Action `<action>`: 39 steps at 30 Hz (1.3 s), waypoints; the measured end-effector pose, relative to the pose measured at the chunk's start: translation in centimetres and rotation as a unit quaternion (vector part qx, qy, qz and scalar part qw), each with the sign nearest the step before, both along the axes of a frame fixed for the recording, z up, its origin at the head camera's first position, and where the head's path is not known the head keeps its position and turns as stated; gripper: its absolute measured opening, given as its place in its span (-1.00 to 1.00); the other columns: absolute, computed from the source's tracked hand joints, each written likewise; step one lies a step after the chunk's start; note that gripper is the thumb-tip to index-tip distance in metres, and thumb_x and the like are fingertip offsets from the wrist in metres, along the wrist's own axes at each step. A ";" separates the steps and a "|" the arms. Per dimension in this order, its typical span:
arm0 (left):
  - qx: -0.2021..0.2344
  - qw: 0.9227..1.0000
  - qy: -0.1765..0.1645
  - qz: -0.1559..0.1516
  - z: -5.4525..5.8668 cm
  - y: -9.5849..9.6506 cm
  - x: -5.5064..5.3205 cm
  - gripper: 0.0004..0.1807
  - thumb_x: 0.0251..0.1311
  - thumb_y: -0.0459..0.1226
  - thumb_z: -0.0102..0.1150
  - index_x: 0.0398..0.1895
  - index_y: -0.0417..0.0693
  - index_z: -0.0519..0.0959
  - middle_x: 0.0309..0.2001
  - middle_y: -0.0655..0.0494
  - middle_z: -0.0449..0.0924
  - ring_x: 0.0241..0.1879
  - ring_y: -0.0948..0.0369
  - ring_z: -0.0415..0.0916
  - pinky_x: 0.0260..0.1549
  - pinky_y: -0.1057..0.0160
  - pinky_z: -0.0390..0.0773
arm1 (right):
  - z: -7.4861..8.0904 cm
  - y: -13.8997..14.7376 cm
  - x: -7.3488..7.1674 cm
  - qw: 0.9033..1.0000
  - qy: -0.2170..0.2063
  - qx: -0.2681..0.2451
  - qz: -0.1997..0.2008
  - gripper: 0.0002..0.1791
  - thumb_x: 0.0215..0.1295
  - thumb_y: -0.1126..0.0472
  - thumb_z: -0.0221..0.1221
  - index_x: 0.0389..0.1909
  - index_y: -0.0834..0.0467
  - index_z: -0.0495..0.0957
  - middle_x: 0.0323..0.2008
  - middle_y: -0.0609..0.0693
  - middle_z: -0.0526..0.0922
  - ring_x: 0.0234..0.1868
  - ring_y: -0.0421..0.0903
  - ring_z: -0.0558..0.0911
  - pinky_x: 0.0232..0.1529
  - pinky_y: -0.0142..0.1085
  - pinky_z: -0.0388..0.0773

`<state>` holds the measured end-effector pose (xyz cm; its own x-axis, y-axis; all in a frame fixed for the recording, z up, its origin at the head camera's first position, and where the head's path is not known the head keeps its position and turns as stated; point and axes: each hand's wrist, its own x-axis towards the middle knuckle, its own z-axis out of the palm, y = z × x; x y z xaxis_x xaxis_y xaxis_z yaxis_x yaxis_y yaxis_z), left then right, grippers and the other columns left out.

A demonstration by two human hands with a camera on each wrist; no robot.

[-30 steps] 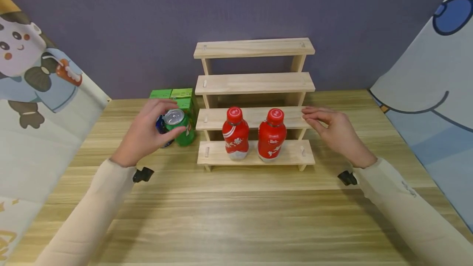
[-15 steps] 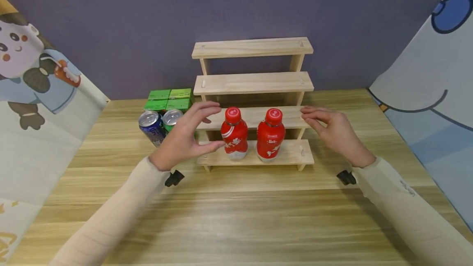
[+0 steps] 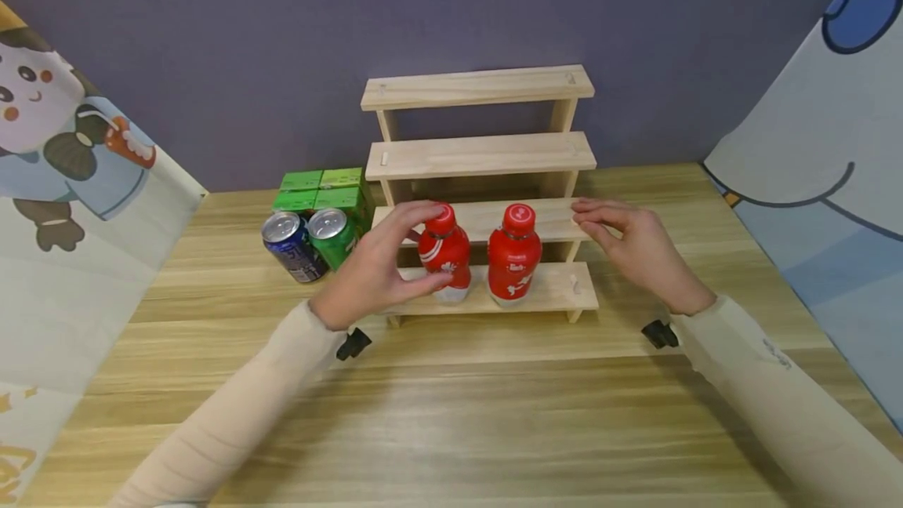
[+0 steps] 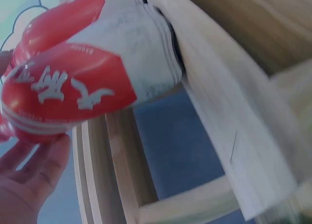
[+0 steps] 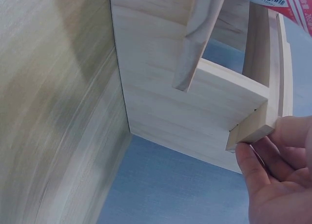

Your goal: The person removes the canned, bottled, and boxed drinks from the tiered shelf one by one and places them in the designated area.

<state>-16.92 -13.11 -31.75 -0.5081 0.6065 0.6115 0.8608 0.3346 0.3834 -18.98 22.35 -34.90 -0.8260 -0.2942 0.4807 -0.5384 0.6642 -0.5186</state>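
Two red bottles with white bases stand on the lowest step of a pale wooden stepped shelf (image 3: 480, 155). My left hand (image 3: 370, 265) holds the left bottle (image 3: 451, 249), thumb across its front and fingers at the cap. In the left wrist view, fingertips lie against the upper part of this bottle (image 4: 68, 90). The right bottle (image 3: 514, 265) stands beside it, apart from both hands. My right hand (image 3: 635, 253) pinches the right end of the second step from the bottom. The right wrist view has thumb and fingers on that board's end (image 5: 253, 129).
Left of the shelf stand a blue can (image 3: 292, 245) and a green can (image 3: 333, 237). Green boxes (image 3: 320, 188) are grouped behind them. A dark wall (image 3: 282, 45) rises behind the shelf on the wooden table (image 3: 451, 414), with cartoon-printed panels at both sides.
My left hand has moved right from the green can, which stays beside the blue one, to the left red bottle. The right hand keeps its place on the shelf.
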 end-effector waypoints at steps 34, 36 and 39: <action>0.006 0.974 0.027 0.224 0.3 -10.7 5.2 -0.05 -0.31 -0.46 0.54 0.26 -0.24 0.23 0.05 -0.07 0.46 -0.12 0.12 0.49 -0.17 0.41 0.50 | 0.6 -0.2 0.2 1.000 -0.008 0.005 -0.008 -0.82 0.20 0.39 0.24 -0.17 0.29 0.67 -0.01 0.05 0.62 0.06 -0.02 0.55 -0.01 -0.20 0.48; -0.008 0.970 0.018 0.243 -0.5 -11.2 5.2 -0.02 -0.35 -0.48 0.56 0.25 -0.23 0.23 0.02 -0.08 0.46 -0.13 0.10 0.50 -0.20 0.29 0.56 | 0.5 -0.3 0.2 1.000 -0.005 0.010 -0.008 -0.82 0.19 0.39 0.24 -0.18 0.29 0.67 -0.01 0.05 0.63 0.06 -0.03 0.56 -0.01 -0.29 0.49; -0.024 0.967 0.008 0.253 -1.7 -11.6 4.9 -0.05 -0.32 -0.44 0.57 0.22 -0.23 0.23 -0.04 -0.09 0.50 -0.17 0.07 0.52 -0.27 0.10 0.59 | 0.5 -0.3 0.2 1.000 -0.006 0.012 -0.008 -0.82 0.19 0.39 0.25 -0.18 0.29 0.67 -0.02 0.04 0.63 0.05 -0.03 0.56 -0.01 -0.32 0.49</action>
